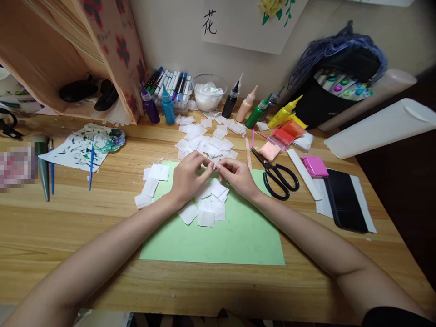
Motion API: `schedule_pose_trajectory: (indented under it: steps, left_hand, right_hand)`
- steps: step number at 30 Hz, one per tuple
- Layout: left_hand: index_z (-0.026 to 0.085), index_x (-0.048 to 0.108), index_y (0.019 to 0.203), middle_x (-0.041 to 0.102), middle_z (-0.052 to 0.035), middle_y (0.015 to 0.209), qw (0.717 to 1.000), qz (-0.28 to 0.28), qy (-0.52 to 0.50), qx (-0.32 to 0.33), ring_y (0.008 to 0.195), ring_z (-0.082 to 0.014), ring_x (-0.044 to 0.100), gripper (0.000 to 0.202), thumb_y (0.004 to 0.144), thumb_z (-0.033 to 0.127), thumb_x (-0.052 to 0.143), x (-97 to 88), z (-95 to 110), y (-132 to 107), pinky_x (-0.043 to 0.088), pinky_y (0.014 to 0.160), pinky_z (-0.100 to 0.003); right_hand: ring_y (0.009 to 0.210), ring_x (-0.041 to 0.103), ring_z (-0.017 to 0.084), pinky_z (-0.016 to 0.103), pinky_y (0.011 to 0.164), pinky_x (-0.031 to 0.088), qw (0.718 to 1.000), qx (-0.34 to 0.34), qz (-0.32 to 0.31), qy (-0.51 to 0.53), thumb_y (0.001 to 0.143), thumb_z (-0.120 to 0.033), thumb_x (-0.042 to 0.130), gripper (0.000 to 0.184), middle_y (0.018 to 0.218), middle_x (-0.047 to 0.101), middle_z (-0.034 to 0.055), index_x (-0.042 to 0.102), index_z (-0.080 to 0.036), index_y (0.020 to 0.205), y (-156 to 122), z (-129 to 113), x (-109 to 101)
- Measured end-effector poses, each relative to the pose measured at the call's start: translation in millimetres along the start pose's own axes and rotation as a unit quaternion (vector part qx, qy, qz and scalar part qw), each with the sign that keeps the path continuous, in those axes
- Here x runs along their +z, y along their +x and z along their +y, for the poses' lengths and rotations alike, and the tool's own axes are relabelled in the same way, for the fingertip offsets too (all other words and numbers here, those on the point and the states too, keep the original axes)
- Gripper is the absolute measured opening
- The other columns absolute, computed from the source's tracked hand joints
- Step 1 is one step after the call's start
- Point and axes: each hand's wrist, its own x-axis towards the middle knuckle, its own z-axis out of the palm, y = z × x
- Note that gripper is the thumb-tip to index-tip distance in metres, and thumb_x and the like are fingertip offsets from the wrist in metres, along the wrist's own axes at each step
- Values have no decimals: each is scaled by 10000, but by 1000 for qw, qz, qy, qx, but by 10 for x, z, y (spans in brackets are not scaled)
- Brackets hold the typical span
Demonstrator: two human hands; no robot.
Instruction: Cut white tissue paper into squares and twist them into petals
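Over the upper part of a green paper sheet (245,240), my left hand (190,178) and my right hand (238,177) meet fingertip to fingertip. Both pinch a small piece of white paper (215,166), mostly hidden by the fingers. Beneath them lie several loose white paper squares (206,218) on the green sheet. More squares (150,187) overlap the sheet's left edge, beside my left wrist. Beyond my fingers a larger pile of white squares (204,144) spreads over the wooden table. Black-handled scissors (277,175) lie to the right of my right hand.
Paint bottles (167,106), a glass bowl (209,93) and markers (173,86) stand along the wall. A paint-smeared paper (76,147) with a brush (91,165) lies left. At right are a pink packet (315,167), a phone (346,200) and a white roll (381,129).
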Motion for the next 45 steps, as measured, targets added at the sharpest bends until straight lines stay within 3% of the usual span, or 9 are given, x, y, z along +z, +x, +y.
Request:
schedule_pose_trajectory:
  steps: [6,13,23,31,35,38,41,43,45]
  left_hand:
    - [196,658,869,621,-22,806,999,-35,-8,27,748,-136,560,133,815,295,587,-10,27,-12,418,625,-249]
    - [192,642,778,626,-13,778,1000,-12,-17,11,663,-113,539,174,865,280,521,10,-16,-1,414,591,-245]
    - [196,515,774,599,-6,743,995,30,-54,-75,667,-123,539,174,906,283,443,12,-39,23,417,623,-270]
    - [199,469,736,513,14,664,988,57,-85,-111,621,-117,481,203,915,284,426,14,-86,58,382,597,-267]
    - [197,490,773,566,6,646,972,85,-133,-176,579,-115,518,201,913,329,435,29,-169,72,403,554,-261]
    - [198,523,943,651,-26,758,958,89,-186,-199,567,-111,562,191,919,357,422,52,-238,79,457,552,-259]
    - [221,492,1133,632,-84,1085,956,111,-199,-185,819,-141,636,239,913,294,437,69,-276,85,518,689,-288]
    - [234,495,1148,556,-93,1224,959,121,-186,-175,974,-162,610,255,896,234,455,67,-272,90,520,788,-313]
    - [230,516,1102,509,-91,1253,963,131,-171,-163,1020,-161,588,240,877,175,454,55,-255,94,501,867,-331]
  right_hand:
    - [547,538,115,250,540,407,999,6,4,38,750,-409,655,261,588,602,5,662,-148,743,9,28,6]
    - [545,526,111,246,544,398,1000,2,5,-4,778,-400,634,262,559,594,2,665,-145,731,5,1,12]
    - [531,482,104,245,522,369,999,1,29,-24,808,-425,596,286,574,572,-3,613,-157,709,-4,-7,0]
    - [558,467,102,248,552,354,999,-21,37,-21,840,-334,558,238,589,553,-8,545,-164,673,-4,7,-25]
    - [555,460,98,243,531,352,998,-8,56,-8,846,-360,545,251,596,540,-12,533,-167,685,17,51,-26]
    - [593,481,105,244,521,369,998,10,63,23,838,-392,552,235,714,588,8,557,-168,911,38,111,3]
    - [661,500,101,245,545,407,996,-6,78,34,805,-348,600,435,991,571,46,434,-222,1187,45,148,25]
    - [676,495,98,245,565,420,997,-27,78,7,791,-298,609,409,1016,522,41,434,-237,1156,43,127,10]
    - [667,473,105,249,582,411,996,-52,23,-62,767,-255,624,233,893,504,18,508,-210,963,42,69,-32]
